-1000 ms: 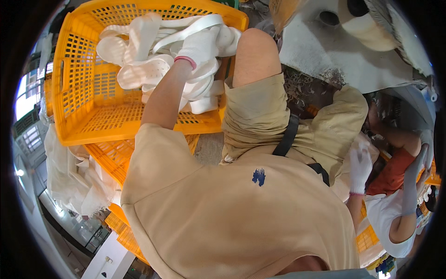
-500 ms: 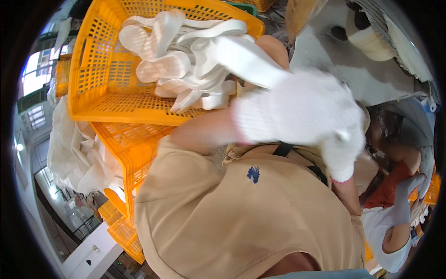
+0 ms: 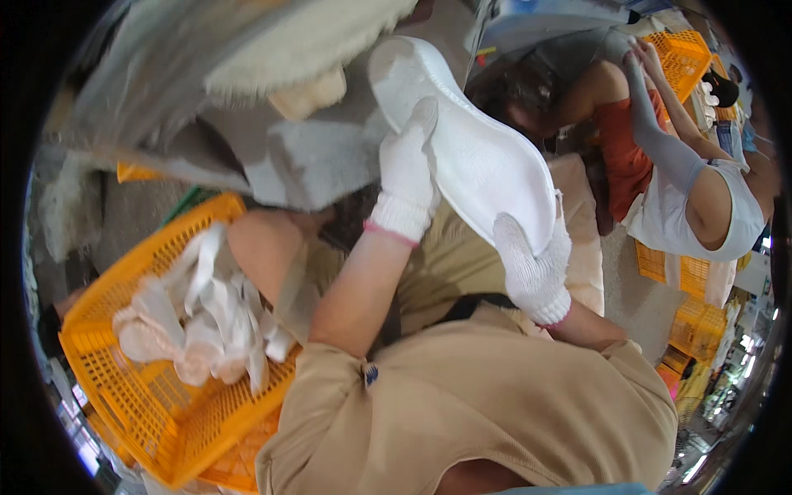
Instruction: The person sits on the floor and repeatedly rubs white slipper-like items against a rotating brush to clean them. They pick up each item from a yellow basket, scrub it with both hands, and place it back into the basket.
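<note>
A white shoe sole (image 3: 487,161) is held up at a slant before my body, its smooth inner side turned up to me. My left hand (image 3: 410,169), in a white knit glove, grips its far left part with the thumb on top. Round the near right end closes my right hand (image 3: 536,268), gloved alike, its thumb pressed over the rim. Most of the fingers of both hands are hidden under the sole. Close beyond the left hand is a grey machine housing (image 3: 301,169) with a pale, fuzzy-edged wheel (image 3: 305,49).
At my left stands an orange plastic basket (image 3: 132,404) with several white soles (image 3: 206,322) heaped in it. On the right a co-worker in a white top (image 3: 701,202) sits bent forward. More orange baskets (image 3: 697,330) stand behind that person.
My view has swung right, so the basket now lies at lower left. The sole has come away from above the basket to in front of me, and both hands now clearly grip it.
</note>
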Demonstrator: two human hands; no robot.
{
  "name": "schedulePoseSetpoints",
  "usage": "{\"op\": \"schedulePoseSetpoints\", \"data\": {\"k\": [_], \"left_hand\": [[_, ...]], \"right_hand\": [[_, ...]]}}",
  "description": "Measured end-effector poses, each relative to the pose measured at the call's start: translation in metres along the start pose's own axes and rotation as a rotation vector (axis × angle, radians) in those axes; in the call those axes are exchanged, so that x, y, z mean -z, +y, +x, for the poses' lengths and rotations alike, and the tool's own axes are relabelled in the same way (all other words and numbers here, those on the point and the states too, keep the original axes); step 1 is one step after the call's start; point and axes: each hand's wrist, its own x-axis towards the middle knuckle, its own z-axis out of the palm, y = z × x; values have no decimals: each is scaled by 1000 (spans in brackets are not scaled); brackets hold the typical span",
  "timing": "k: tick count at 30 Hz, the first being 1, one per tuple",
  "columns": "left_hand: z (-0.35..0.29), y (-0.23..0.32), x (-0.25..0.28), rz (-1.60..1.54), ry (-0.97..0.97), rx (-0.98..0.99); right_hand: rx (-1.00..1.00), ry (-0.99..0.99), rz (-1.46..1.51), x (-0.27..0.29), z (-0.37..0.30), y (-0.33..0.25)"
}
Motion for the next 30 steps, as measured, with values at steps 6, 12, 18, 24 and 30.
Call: {"op": "schedulePoseSetpoints", "data": {"k": [6,12,18,24,30], "left_hand": [[53,32,-18,110,-86,-15],[116,46,19,101,-18,-7],[105,90,59,548,258,-24],[22,121,78,1631,345,-354],[-11,111,62,1575,54,-408]], "right_hand": [[224,-52,-229,-23,104,-15],[428,-109,-275,-60,153,33],[191,-182,-109,-92,186,44],[184,-143,-185,-102,201,25],[125,-123,-420,-112,220,21]]}}
